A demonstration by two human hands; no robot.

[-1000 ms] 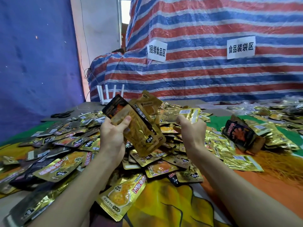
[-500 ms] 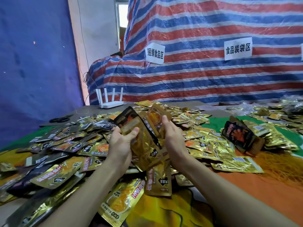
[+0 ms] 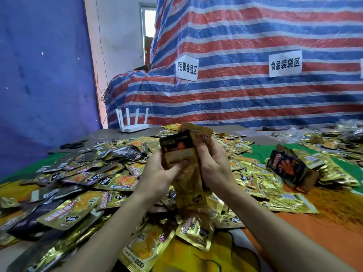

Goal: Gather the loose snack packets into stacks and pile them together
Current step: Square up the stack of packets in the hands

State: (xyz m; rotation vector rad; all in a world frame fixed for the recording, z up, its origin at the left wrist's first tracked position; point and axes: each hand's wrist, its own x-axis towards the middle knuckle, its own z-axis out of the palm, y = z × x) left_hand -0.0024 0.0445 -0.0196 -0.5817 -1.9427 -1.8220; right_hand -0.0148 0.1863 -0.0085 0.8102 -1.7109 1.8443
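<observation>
Left hand (image 3: 159,173) and right hand (image 3: 214,165) both grip the held stack (image 3: 188,185), fingers curled round its sides. The stack is raised above the table (image 3: 117,132) with its long axis near upright and its top edges pointing up and away. At least three packets show: one black-orange, the others matte gold. Loose packets (image 3: 78,193) in gold and black foil, too many to count, lie beneath. One piled stack (image 3: 288,165) lies to the right, well apart.

Motion-blurred print on the held packets (image 3: 189,191).
</observation>
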